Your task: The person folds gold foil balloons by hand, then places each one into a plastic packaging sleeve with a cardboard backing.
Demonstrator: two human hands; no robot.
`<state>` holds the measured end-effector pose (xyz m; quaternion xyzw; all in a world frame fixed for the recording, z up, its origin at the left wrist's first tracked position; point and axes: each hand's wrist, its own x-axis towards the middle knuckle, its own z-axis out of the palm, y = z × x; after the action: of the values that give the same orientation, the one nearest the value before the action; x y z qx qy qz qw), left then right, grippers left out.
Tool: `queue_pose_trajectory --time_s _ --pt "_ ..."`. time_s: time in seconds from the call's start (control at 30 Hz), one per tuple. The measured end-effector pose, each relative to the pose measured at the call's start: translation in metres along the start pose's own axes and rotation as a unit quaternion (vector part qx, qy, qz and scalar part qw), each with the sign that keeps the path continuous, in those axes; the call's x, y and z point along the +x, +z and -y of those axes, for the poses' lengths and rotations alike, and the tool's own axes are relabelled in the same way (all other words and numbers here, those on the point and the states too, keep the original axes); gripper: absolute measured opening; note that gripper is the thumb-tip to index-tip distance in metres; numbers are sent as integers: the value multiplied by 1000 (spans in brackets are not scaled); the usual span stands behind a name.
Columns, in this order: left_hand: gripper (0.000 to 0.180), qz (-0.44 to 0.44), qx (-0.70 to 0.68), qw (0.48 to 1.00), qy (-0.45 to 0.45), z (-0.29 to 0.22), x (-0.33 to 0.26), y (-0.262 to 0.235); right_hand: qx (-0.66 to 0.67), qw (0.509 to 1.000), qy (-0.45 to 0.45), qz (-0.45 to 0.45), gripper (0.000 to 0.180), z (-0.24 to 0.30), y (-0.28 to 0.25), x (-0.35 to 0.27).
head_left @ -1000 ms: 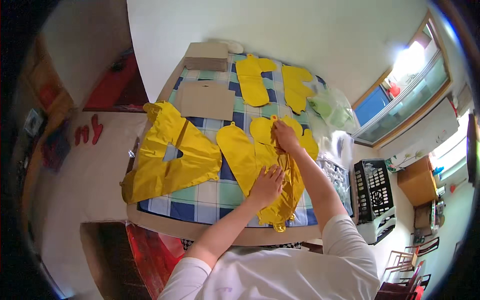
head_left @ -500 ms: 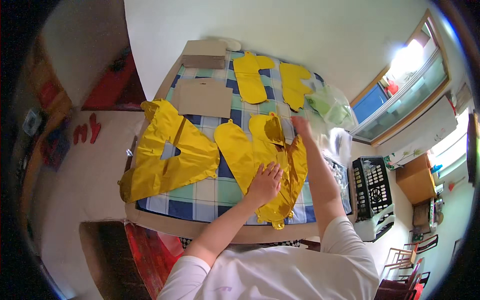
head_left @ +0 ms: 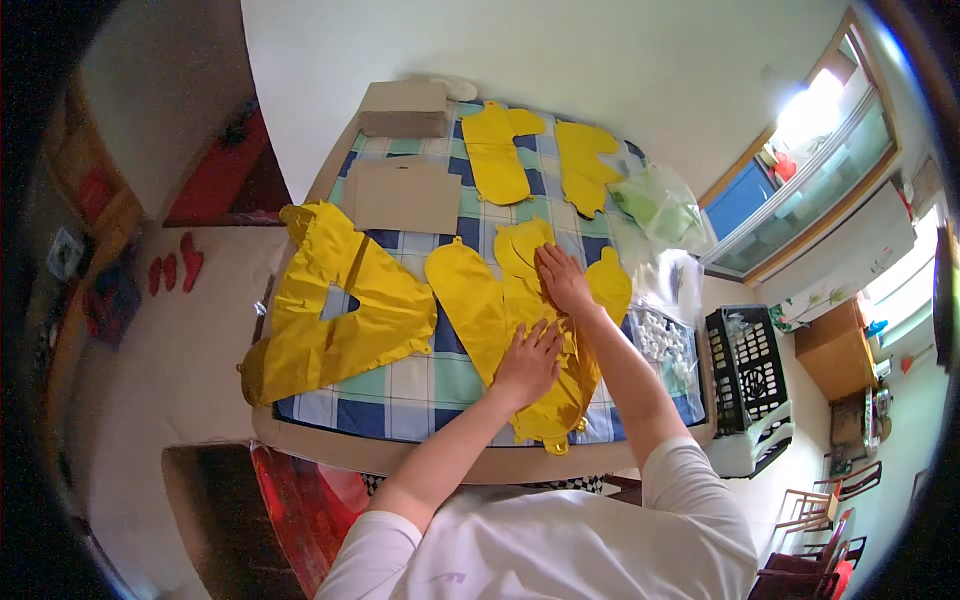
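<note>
A flat, uninflated yellow foil balloon [head_left: 463, 300], shaped like a letter with several rounded arms, lies before me on the checked cloth. My left hand [head_left: 530, 365] rests on its middle, palm down with the fingers stretched out. Farther up, my right hand [head_left: 566, 280] lies flat on one arm of the balloon. The foil between and below my hands is creased and partly folded over. To the left spreads a larger wrinkled foil balloon [head_left: 385, 325] with a small hole in its middle. Two more flat yellow balloons, one at far centre [head_left: 497, 165] and another beside it [head_left: 582, 170], lie toward the wall.
Cardboard pieces [head_left: 408, 198] and a cardboard stack [head_left: 403, 108] sit at the back left of the checked cloth [head_left: 370, 385]. Clear plastic bags [head_left: 668, 215] and a packet of small white pieces [head_left: 665, 345] lie along the right side. Beyond that edge stands a black slotted crate [head_left: 742, 360].
My right hand has come left and down from beyond the balloon's far right part onto its upper arm. That foil now lies flatter, and the right arm of the balloon is spread out. My left hand stays put.
</note>
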<state>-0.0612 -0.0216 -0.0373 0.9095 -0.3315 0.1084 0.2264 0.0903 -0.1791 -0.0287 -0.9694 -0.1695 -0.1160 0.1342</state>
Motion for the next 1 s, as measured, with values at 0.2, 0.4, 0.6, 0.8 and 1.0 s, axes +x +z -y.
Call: queue_pose_trajectory --time_s 0.2,0.4,0.6,0.8,1.0 --pt "48 4 21 1000 0 0 -1 -2 111 950 174 -234 25 -19 -46 -34" --pt "48 9 -32 999 -9 6 -1 2 -27 912 407 -48 28 -16 -76 -129" --pt "48 22 -25 999 -15 2 4 -1 -9 921 375 -108 27 -23 -61 -139" --pt "49 16 5 1000 -5 4 2 1 163 951 151 -217 11 38 -80 -111" --pt "46 88 9 996 -21 2 5 -12 530 831 90 -141 16 38 -76 -107"
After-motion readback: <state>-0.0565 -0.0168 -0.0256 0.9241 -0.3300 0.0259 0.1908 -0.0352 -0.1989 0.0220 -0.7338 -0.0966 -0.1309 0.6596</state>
